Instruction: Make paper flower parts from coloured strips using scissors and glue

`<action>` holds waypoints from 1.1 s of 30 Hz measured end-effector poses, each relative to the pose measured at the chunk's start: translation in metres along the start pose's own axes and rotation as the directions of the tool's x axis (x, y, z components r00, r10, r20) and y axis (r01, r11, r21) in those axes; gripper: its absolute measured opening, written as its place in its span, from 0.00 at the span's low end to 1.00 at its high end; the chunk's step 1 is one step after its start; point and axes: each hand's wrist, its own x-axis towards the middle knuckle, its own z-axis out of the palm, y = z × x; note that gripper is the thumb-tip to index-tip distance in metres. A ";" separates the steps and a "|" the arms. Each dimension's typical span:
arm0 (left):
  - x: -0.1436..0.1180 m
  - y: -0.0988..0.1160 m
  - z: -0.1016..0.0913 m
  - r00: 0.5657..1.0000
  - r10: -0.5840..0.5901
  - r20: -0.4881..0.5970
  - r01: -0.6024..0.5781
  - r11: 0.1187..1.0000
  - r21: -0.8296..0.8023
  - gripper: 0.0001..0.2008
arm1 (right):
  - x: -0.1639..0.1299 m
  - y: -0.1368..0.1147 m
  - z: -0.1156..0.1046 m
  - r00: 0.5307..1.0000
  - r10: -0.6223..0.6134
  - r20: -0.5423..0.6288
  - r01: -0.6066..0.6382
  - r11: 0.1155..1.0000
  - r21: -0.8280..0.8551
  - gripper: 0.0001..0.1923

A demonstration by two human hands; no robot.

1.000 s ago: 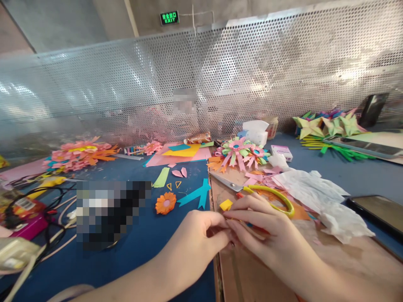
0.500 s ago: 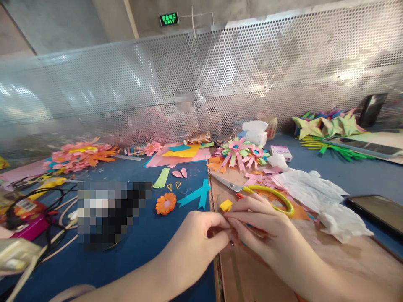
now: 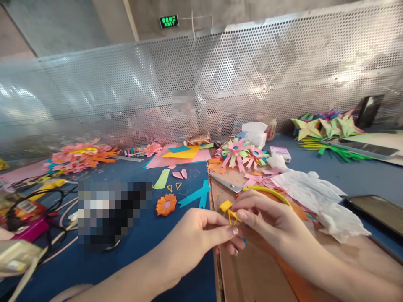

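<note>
My left hand (image 3: 201, 235) and my right hand (image 3: 267, 222) meet over the left edge of a brown cardboard sheet (image 3: 252, 272). Together they pinch a small yellow paper piece (image 3: 232, 216) with thin strips, held a little above the cardboard. A loose yellow paper square (image 3: 225, 206) lies just beyond my fingertips. Yellow-handled scissors (image 3: 267, 192) lie on the cardboard right behind my right hand, blades pointing left and away.
An orange paper flower (image 3: 166, 204) and a teal paper cutout (image 3: 197, 194) lie on the blue table to the left. Pink-green paper flowers (image 3: 241, 152), crumpled white paper (image 3: 311, 193), a phone (image 3: 378, 212), cables (image 3: 37, 209) and a perforated metal screen (image 3: 201, 92) surround the spot.
Both hands have lifted slightly off the cardboard, and the yellow paper piece now shows between my fingertips. My left thumb has stretched forward under it.
</note>
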 end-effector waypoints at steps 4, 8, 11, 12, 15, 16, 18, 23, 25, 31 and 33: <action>0.000 0.002 0.000 1.000 -0.006 0.008 0.006 1.000 0.007 0.10 | 0.000 0.002 0.002 1.000 0.018 0.009 -0.018 0.999 0.031 0.09; 0.001 0.002 0.000 1.000 -0.001 0.019 0.001 1.000 0.001 0.10 | 0.000 0.003 0.004 1.000 0.003 -0.005 -0.003 1.000 -0.022 0.08; 0.001 0.002 0.000 1.000 0.003 0.020 -0.003 1.000 0.005 0.11 | 0.001 0.005 0.004 1.000 -0.014 -0.027 0.013 0.999 -0.032 0.08; 0.001 0.002 0.000 1.000 0.005 0.019 -0.005 1.000 0.005 0.11 | 0.001 0.005 0.004 0.999 -0.022 -0.032 0.021 0.999 -0.031 0.08; 0.001 0.002 0.001 1.000 0.005 0.014 -0.005 1.000 0.006 0.11 | 0.001 0.006 0.004 0.999 -0.035 -0.035 0.034 0.999 -0.032 0.08; 0.001 0.001 0.001 1.000 0.002 0.012 -0.002 1.000 0.006 0.11 | 0.001 0.006 0.004 0.999 -0.035 -0.039 0.034 0.999 -0.033 0.08; 0.002 0.001 0.001 1.000 -0.003 0.007 0.003 1.000 0.005 0.11 | 0.001 0.006 0.004 0.998 -0.029 -0.054 0.027 0.999 -0.038 0.08; 0.002 -0.003 0.000 1.000 -0.001 0.019 0.001 1.000 0.001 0.12 | 0.001 0.005 0.004 0.998 -0.002 -0.062 -0.002 0.998 -0.063 0.09; 0.002 -0.004 0.000 1.000 -0.002 0.013 0.002 1.000 0.011 0.11 | 0.001 0.005 0.003 0.998 -0.016 -0.066 0.011 0.997 -0.079 0.09; 0.004 -0.002 -0.001 0.998 0.052 0.025 -0.054 0.996 0.072 0.11 | -0.003 0.000 0.004 0.992 -0.110 -0.056 0.098 0.978 -0.184 0.04; 0.005 -0.002 -0.001 0.998 0.063 0.031 -0.065 0.995 0.074 0.10 | -0.003 -0.001 0.005 0.993 -0.118 -0.024 0.111 0.972 -0.207 0.04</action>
